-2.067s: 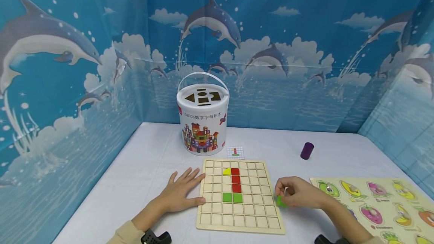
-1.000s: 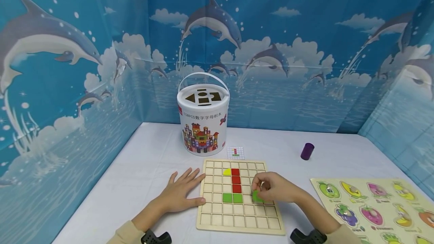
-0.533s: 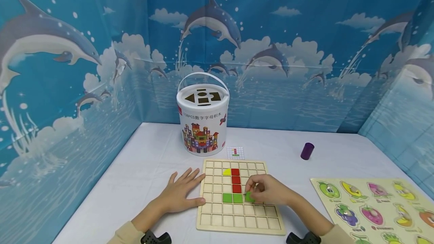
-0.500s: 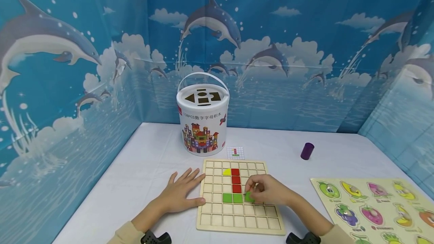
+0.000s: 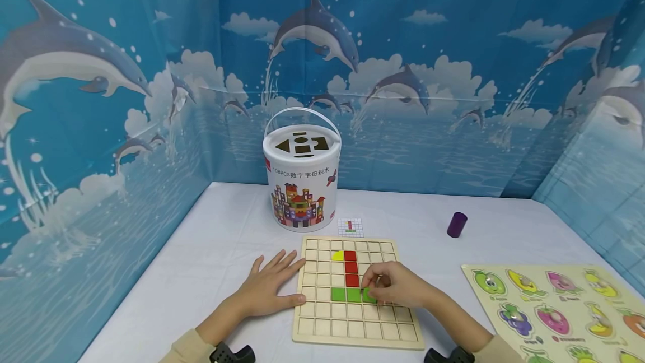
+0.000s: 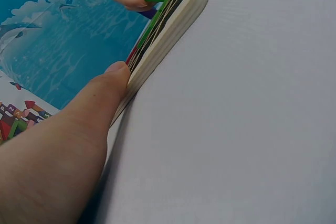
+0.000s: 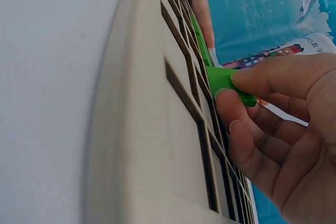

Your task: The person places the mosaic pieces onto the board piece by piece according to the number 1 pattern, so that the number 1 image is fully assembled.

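Green tile [image 5: 369, 296] now beside "108PCS" bucket's [image 5: 301, 184] board [image 5: 353, 329]

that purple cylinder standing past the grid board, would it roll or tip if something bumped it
The purple cylinder stands upright on its flat end on the white table, so a light nudge would probably just slide it. It looks taller than wide, so a harder knock might tip it. Once on its round side it would likely roll.
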Action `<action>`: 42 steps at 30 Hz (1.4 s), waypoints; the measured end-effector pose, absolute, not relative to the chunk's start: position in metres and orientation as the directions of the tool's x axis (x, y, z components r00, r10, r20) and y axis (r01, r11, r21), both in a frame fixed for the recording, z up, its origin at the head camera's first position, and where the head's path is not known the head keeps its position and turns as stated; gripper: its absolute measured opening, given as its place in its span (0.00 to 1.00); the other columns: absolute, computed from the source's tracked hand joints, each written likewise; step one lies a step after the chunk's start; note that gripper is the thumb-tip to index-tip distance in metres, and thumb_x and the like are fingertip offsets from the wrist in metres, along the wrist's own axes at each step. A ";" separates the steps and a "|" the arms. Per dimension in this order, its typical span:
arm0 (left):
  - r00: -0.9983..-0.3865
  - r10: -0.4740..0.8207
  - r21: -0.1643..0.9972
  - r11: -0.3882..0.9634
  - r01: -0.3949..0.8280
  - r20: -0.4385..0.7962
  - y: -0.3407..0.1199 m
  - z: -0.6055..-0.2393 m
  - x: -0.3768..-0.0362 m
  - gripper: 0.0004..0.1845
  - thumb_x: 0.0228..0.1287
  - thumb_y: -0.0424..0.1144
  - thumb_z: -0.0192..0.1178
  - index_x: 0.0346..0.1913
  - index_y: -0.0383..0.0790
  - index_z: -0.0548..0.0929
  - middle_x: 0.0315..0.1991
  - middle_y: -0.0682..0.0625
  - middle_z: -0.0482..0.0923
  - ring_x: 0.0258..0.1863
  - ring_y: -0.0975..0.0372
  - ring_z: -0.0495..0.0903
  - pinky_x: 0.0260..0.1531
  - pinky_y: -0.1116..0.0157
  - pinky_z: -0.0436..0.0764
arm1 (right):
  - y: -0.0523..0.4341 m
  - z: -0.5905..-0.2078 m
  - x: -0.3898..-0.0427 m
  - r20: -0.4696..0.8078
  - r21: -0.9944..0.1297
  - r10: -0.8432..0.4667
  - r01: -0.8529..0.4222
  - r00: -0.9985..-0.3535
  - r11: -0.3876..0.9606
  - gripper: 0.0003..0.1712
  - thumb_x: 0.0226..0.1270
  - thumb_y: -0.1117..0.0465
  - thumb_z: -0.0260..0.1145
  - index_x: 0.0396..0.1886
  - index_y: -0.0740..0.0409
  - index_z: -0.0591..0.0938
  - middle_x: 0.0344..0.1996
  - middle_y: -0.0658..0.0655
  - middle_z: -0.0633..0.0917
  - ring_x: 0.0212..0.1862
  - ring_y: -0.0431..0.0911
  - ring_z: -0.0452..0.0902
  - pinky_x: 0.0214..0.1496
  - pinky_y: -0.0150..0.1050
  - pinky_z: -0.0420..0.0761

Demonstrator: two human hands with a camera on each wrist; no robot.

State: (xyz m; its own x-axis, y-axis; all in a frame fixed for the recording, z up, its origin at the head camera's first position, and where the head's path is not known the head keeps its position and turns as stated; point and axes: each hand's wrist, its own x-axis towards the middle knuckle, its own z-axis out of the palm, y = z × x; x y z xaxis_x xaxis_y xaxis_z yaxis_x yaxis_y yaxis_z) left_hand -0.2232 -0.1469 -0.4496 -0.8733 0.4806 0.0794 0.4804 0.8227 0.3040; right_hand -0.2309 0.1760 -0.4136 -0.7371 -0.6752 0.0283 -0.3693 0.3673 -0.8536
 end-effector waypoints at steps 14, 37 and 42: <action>-0.877 0.475 0.300 0.829 0.473 0.069 -0.146 -0.449 -0.224 0.44 0.53 0.76 0.41 0.71 0.59 0.55 0.72 0.55 0.48 0.71 0.55 0.42 0.61 0.39 0.36 | 0.176 -0.415 -0.232 0.001 -0.849 -0.664 -0.352 -0.748 0.395 0.06 0.62 0.69 0.61 0.36 0.56 0.81 0.28 0.52 0.80 0.22 0.40 0.73 0.24 0.33 0.78; -0.874 0.479 0.301 0.824 0.480 0.084 -0.147 -0.450 -0.224 0.44 0.54 0.75 0.41 0.71 0.59 0.55 0.72 0.55 0.48 0.71 0.55 0.43 0.61 0.39 0.36 | 0.179 -0.416 -0.231 0.088 -0.733 -0.652 -0.492 -0.753 0.470 0.07 0.60 0.62 0.66 0.37 0.48 0.85 0.31 0.47 0.80 0.31 0.39 0.70 0.32 0.32 0.74; -0.873 0.481 0.307 0.821 0.481 0.079 -0.147 -0.450 -0.224 0.44 0.54 0.75 0.42 0.71 0.59 0.55 0.72 0.55 0.48 0.71 0.55 0.42 0.61 0.39 0.36 | 0.180 -0.419 -0.231 0.102 -0.724 -0.661 -0.512 -0.743 0.462 0.06 0.60 0.60 0.66 0.37 0.47 0.85 0.30 0.45 0.79 0.30 0.38 0.70 0.32 0.32 0.74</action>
State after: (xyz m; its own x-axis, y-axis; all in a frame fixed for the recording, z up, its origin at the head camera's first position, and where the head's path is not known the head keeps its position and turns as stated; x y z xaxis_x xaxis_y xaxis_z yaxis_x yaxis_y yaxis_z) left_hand -0.2235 -0.1465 -0.4496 -0.8730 0.4811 0.0793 0.4806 0.8213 0.3074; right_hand -0.2314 0.1801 -0.4187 -0.7430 -0.6614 0.1025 -0.5115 0.4623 -0.7243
